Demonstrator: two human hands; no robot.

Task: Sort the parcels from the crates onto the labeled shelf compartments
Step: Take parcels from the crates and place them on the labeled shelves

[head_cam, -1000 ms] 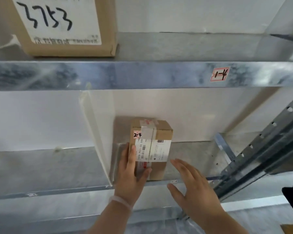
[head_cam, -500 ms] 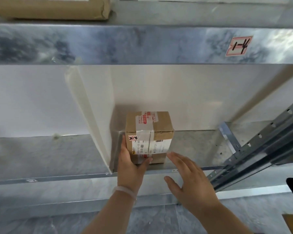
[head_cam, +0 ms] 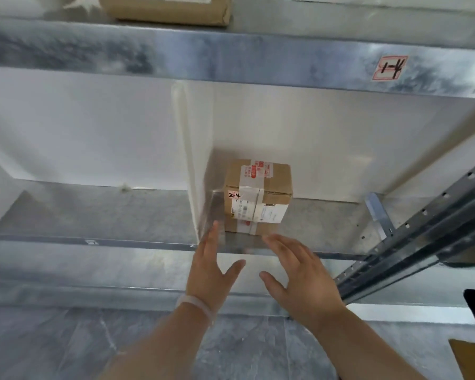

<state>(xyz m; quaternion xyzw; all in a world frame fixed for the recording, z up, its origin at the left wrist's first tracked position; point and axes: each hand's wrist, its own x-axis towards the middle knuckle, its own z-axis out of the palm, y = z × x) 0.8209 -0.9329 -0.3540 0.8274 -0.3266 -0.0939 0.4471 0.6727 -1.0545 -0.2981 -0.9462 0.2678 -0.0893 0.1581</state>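
Note:
A small brown cardboard parcel [head_cam: 258, 197] with clear tape, a white shipping label and a sticker marked "2-4" stands on the metal shelf [head_cam: 327, 229], tight against the white divider [head_cam: 195, 171]. My left hand [head_cam: 210, 267] is just in front of the parcel's lower left corner, fingers straight, not holding it. My right hand [head_cam: 299, 275] hovers in front of the shelf edge with spread fingers, holding nothing.
A label reading "1-4" [head_cam: 390, 68] sticks to the upper shelf beam at the right. A larger brown box [head_cam: 167, 8] sits on the upper shelf. A perforated dark metal upright [head_cam: 422, 231] slants at the right. The compartment left of the divider [head_cam: 93, 212] holds nothing visible.
My left hand has let go of the parcel and drawn back from it. The parcel now stands alone, deeper on the shelf. My right hand stays open nearby.

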